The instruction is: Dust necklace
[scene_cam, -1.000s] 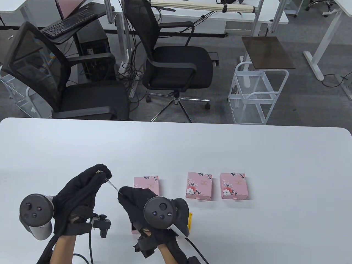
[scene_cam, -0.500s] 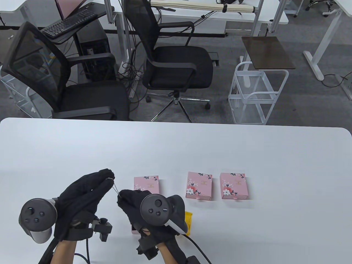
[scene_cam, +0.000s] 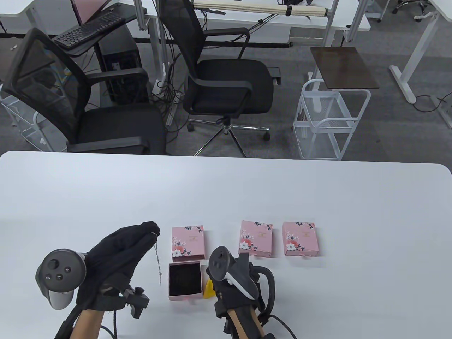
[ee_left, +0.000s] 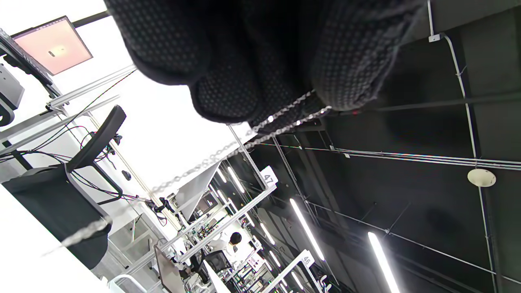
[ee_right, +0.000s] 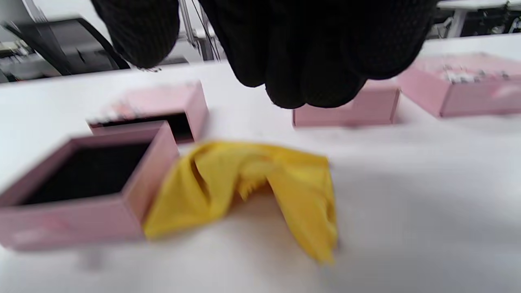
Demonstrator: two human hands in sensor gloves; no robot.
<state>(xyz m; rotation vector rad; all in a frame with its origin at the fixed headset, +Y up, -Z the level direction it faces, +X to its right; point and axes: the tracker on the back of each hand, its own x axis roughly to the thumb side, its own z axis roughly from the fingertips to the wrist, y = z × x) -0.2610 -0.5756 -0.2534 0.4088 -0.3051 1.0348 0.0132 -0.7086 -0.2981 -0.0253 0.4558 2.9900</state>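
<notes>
Dangling from left hand (scene_cam: 120,249) pinch, necklace (scene_cam: 157,259) beside open box (scene_cam: 184,281); right hand (scene_cam: 235,282) empty, fingers curled above yellow cloth (ee_right: 248,187); far counter (scene_cam: 247,187) roomy

three closed pink boxes (scene_cam: 256,238), white table (scene_cam: 317,190)

Pretty clearly an open-plan office or lab space. Behind the white table (scene_cam: 226,183) there are two black mesh office chairs (scene_cam: 226,81) on grey carpet, and past those more white desks, one with a black keyboard (scene_cam: 88,30) and a PC tower (scene_cam: 120,67) under it, cables all over the floor. Off to the table's far right sits a white wire cart (scene_cam: 326,120). The left wrist view catches a dark exposed ceiling with strip lights (ee_left: 307,230) and numbered signs over rows of workstations.
</notes>
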